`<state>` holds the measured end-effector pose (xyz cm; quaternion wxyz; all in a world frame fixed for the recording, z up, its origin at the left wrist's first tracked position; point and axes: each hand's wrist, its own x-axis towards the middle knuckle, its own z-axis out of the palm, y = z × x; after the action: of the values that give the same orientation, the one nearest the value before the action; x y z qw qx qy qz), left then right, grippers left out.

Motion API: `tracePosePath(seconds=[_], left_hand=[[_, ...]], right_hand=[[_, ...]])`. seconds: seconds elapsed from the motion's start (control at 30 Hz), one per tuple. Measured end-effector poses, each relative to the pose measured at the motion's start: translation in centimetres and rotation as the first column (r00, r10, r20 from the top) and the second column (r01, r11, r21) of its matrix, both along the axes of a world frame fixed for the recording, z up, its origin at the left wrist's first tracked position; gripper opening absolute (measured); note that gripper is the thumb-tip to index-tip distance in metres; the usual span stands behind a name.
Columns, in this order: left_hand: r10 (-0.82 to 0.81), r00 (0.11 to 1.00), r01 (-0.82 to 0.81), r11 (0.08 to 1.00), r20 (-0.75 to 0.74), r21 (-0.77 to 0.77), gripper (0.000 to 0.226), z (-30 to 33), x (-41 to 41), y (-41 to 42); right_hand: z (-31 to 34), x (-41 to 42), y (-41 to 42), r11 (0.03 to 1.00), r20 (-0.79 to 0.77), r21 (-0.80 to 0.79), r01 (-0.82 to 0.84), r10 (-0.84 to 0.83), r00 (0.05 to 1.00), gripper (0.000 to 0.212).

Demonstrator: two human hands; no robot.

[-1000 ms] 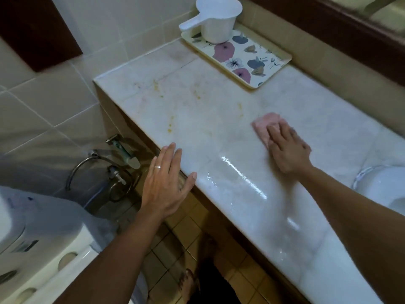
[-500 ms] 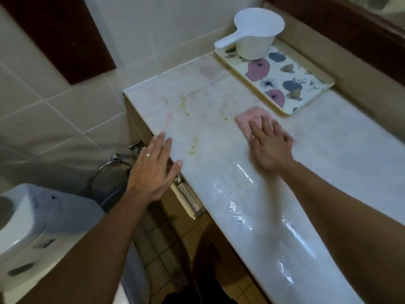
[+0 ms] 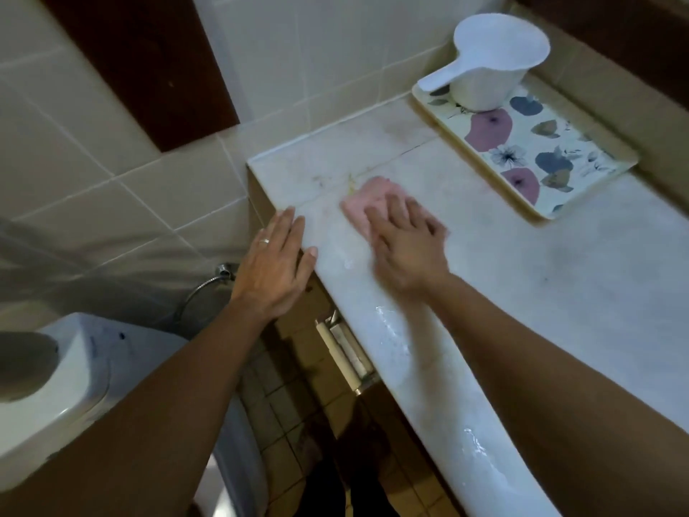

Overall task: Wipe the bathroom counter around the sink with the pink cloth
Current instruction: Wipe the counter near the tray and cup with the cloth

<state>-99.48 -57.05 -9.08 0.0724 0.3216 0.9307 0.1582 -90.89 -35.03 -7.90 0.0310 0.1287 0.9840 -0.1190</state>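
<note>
The pink cloth (image 3: 367, 201) lies flat on the white marble counter (image 3: 540, 285) near its left end. My right hand (image 3: 408, 248) presses down on the cloth's near part with fingers spread, blurred by motion. My left hand (image 3: 274, 268) is open, fingers together, its fingertips resting on the counter's front left edge. Yellowish stains sit just beyond the cloth. The near counter surface shines wet. The sink is out of view.
A floral tray (image 3: 592, 169) at the back holds a white plastic dipper (image 3: 492, 65). Tiled wall borders the counter's left end. Below left stand a toilet tank (image 3: 63, 371) and a spray hose (image 3: 201, 289). A paper holder (image 3: 345, 348) hangs under the counter edge.
My right hand has slid the pink cloth leftward along the counter toward its left end. My left hand has moved up onto the counter's front edge. The view has swung left.
</note>
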Motion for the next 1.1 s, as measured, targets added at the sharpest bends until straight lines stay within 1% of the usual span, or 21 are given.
tracePosePath(seconds=[0.07,0.13,0.17,0.27,0.33,0.37,0.43,0.5,0.53,0.57,0.67,0.7,0.73,0.77,0.83,0.9,0.93,0.97,1.03,1.07,1.1], left_hand=[[0.015,1.000,-0.016,1.000,-0.008,-0.021,0.073,0.1,-1.1,0.6],[0.019,1.000,-0.020,0.999,-0.003,-0.043,0.070,0.0,-1.6,0.9],[0.014,1.000,-0.014,0.999,0.002,-0.051,0.071,-0.1,-1.6,0.9],[0.001,1.000,-0.001,1.000,0.022,-0.004,0.072,-0.7,-1.6,0.5],[-0.006,1.000,0.005,1.000,0.025,0.025,0.075,-1.1,-1.8,0.5],[-0.001,1.000,0.001,1.000,0.021,0.030,0.076,-1.3,-1.7,0.6],[0.015,1.000,-0.016,0.999,0.018,0.034,0.076,-1.6,-1.5,0.7],[0.026,1.000,-0.026,0.999,0.017,0.037,0.075,-1.8,-1.5,0.7],[0.022,1.000,-0.022,0.999,0.020,0.037,0.074,-1.8,-1.6,0.8],[0.016,1.000,-0.017,0.999,0.022,0.035,0.074,-1.9,-1.6,0.7],[0.013,1.000,-0.014,0.999,0.026,0.045,0.075,-1.9,-1.7,0.6],[0.010,1.000,-0.012,0.999,0.026,0.053,0.076,-1.9,-1.8,0.6],[0.013,1.000,-0.015,0.998,0.022,0.065,0.076,-2.0,-1.8,0.6],[0.024,1.000,-0.025,0.997,0.015,0.077,0.077,-2.0,-1.9,0.6],[0.061,0.998,-0.061,0.994,0.007,0.090,0.079,-1.9,-1.9,0.3],[0.085,0.996,-0.087,0.993,0.019,0.085,0.082,-1.7,-2.1,0.1],[0.081,0.996,-0.082,0.994,0.025,0.076,0.083,-1.7,-2.1,0.0],[0.072,0.997,-0.073,0.995,0.026,0.067,0.083,-1.6,-2.1,0.0],[0.068,0.997,-0.069,0.996,0.020,0.052,0.082,-1.4,-2.1,-0.1],[0.066,0.998,-0.067,0.997,0.017,0.049,0.081,-1.3,-2.1,-0.1],[0.064,0.998,-0.064,0.997,0.012,0.051,0.080,-1.3,-2.1,-0.1]], right_hand=[[-0.2,2.3,-1.2,0.959,0.002,-0.009,-0.284,0.284,0.959,0.055],[0.1,4.8,2.4,0.931,-0.004,-0.021,-0.364,0.364,0.931,0.053],[0.0,5.1,5.1,0.954,0.000,-0.007,-0.299,0.299,0.954,0.053],[0.1,1.7,10.1,0.990,0.003,0.023,0.142,-0.142,0.990,0.055],[0.0,-2.8,7.2,0.967,0.014,0.021,0.254,-0.254,0.967,0.055],[0.1,-4.3,4.8,0.980,0.023,0.028,0.199,-0.199,0.980,0.056],[-0.2,-4.5,1.5,0.995,-0.009,0.025,-0.092,0.092,0.996,0.055],[-0.1,-1.8,2.8,0.928,-0.010,0.031,-0.370,0.371,0.929,0.052],[0.3,-0.9,4.7,0.912,-0.011,0.019,-0.409,0.409,0.913,0.052],[0.3,-0.8,6.9,0.933,0.004,0.023,-0.359,0.359,0.933,0.053],[0.2,-5.3,9.6,0.996,0.014,0.032,0.083,-0.083,0.996,0.052],[0.0,-7.7,7.8,0.987,0.016,0.017,0.159,-0.159,0.987,0.052],[-0.1,-9.8,5.0,0.988,0.018,0.008,0.152,-0.152,0.988,0.051],[0.1,-11.2,2.1,0.998,0.020,0.003,0.069,-0.069,0.997,0.052],[0.0,-11.1,-1.3,0.974,0.009,-0.024,-0.224,0.224,0.974,0.054],[-0.2,-9.3,0.9,0.901,0.011,-0.020,-0.433,0.434,0.901,0.055],[-0.2,-9.0,3.2,0.891,0.005,-0.004,-0.455,0.455,0.891,0.056],[-0.2,-9.3,5.5,0.921,0.000,0.023,-0.388,0.388,0.922,0.056],[0.1,-11.2,7.8,0.999,0.009,0.017,-0.051,0.051,0.999,0.053],[0.0,-12.8,6.9,0.996,0.035,0.017,0.090,-0.091,0.995,0.053],[0.1,-14.3,4.6,0.990,0.050,0.026,0.139,-0.141,0.989,0.055]])
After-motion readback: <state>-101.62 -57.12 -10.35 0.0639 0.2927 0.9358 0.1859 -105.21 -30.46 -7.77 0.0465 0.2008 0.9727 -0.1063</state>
